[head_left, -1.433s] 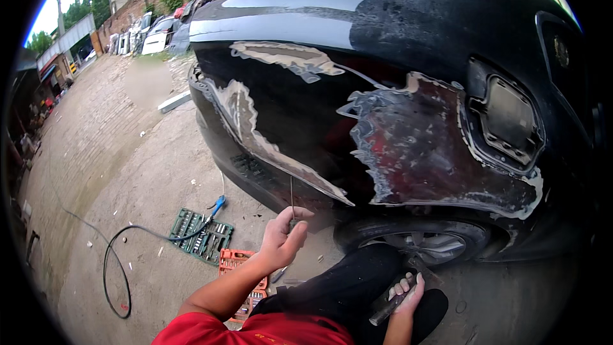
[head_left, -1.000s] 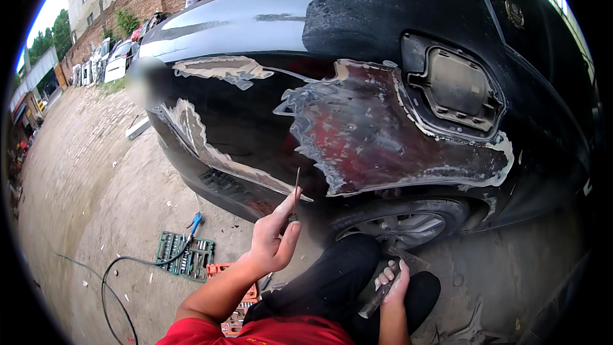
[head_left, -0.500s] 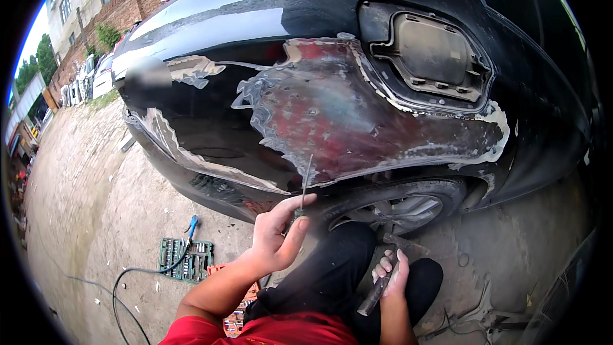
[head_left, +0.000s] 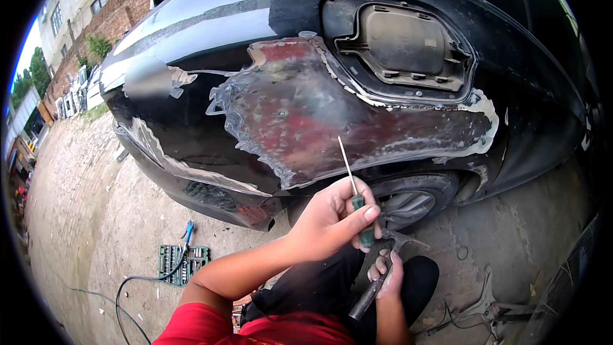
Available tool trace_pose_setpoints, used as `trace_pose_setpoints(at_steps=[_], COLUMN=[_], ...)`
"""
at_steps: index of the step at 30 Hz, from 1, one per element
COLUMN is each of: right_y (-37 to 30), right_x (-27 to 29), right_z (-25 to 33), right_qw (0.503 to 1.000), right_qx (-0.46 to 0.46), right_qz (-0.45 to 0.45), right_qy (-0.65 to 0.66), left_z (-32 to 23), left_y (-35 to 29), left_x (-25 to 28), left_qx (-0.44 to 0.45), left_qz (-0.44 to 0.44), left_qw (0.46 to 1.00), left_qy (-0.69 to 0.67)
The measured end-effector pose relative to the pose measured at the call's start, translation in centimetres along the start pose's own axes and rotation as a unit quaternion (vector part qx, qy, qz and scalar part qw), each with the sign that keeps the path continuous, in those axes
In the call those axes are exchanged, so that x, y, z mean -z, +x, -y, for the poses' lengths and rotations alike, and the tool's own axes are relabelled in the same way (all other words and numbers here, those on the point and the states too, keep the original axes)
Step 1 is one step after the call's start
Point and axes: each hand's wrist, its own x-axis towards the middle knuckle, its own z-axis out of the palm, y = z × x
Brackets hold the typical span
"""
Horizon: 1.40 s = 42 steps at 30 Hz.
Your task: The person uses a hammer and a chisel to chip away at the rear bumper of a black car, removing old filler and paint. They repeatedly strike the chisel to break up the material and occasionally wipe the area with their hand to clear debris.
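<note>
My left hand (head_left: pixel 327 216) is closed round the green handle of a screwdriver (head_left: pixel 366 236), thumb along the grip. The thin metal shaft points up and slightly left, its tip in front of the sanded lower edge of the car panel (head_left: pixel 300 121); I cannot tell whether it touches. My right hand (head_left: pixel 391 278), lower down by my knee, grips a hammer (head_left: pixel 365 300) by its dark handle. The hammer's head shows above that hand, beneath the left one. Red and grey bare patches with ragged paint edges cover the dark panel.
A wheel (head_left: pixel 412 201) sits under the panel, and a lamp-shaped opening (head_left: pixel 402 41) lies above it. On the ground at left are a green socket set (head_left: pixel 167 262) and a blue air tool (head_left: pixel 188 233) with a hose. A metal stand (head_left: pixel 485 300) lies at right.
My left hand has moved right and turned, so the screwdriver's green handle now shows and its shaft leans left. The hammer stays in my right hand. The view has shifted slightly.
</note>
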Motion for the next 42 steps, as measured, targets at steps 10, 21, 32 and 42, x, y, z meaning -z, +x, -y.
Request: trace_pose_setpoints(at_steps=[10, 21, 32, 42], right_y=[-0.2, -0.2, -0.3, -0.3], right_x=[0.7, 0.1, 0.2, 0.3], right_z=[0.4, 0.2, 0.4, 0.5], right_qw=[1.000, 1.000, 1.000, 0.999], right_qx=[0.008, 0.004, -0.004, -0.010], right_qz=[-0.007, -0.014, -0.003, -0.009], right_qy=[-0.003, -0.006, 0.019, 0.037], left_z=[-1.6, -1.0, -0.3, 0.1], left_y=[4.7, 4.8, 4.5, 4.4], left_x=[-0.9, 0.0, -0.3, -1.9], left_qx=[-0.044, -0.062, -0.073, 0.007], left_qz=[-0.005, -0.101, -0.092, -0.035], left_qw=[0.998, 0.993, 0.992, 0.999], left_qy=[-0.050, 0.012, 0.045, -0.040])
